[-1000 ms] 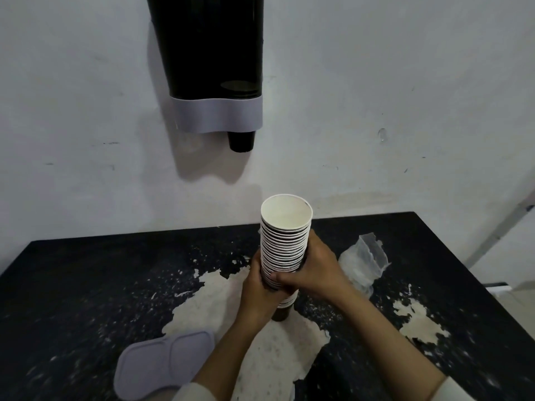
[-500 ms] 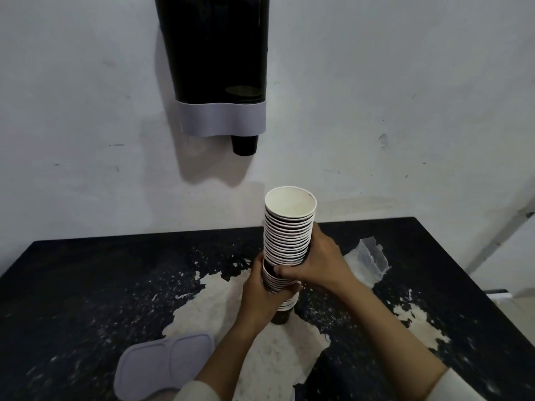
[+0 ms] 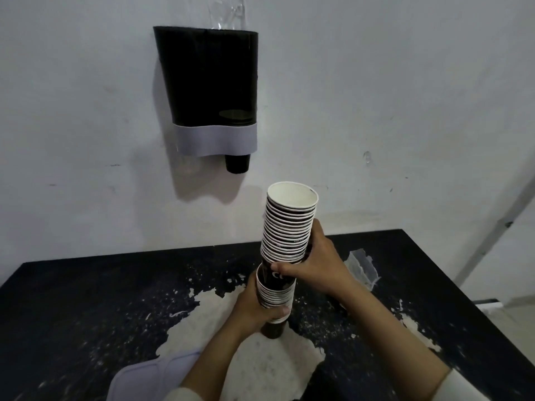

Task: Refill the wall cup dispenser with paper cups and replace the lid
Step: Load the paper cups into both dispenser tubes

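Splitting a nested paper cup stack [image 3: 286,227] above mid-tabletop [image 3: 86,299]: right hand [image 3: 315,264] clasping upper section at its base, left hand [image 3: 257,308] wrapped round lower section [image 3: 275,293]. Light, thin-walled, crushable; best gripped low with spread fingers, kept upright. Wall dispenser [image 3: 208,91] open-topped, nearly empty; lid [image 3: 144,380] at near edge.

Scuffed white wall [image 3: 376,82] behind; black table [image 3: 72,299] with its paint worn off in pale patches; dim light.
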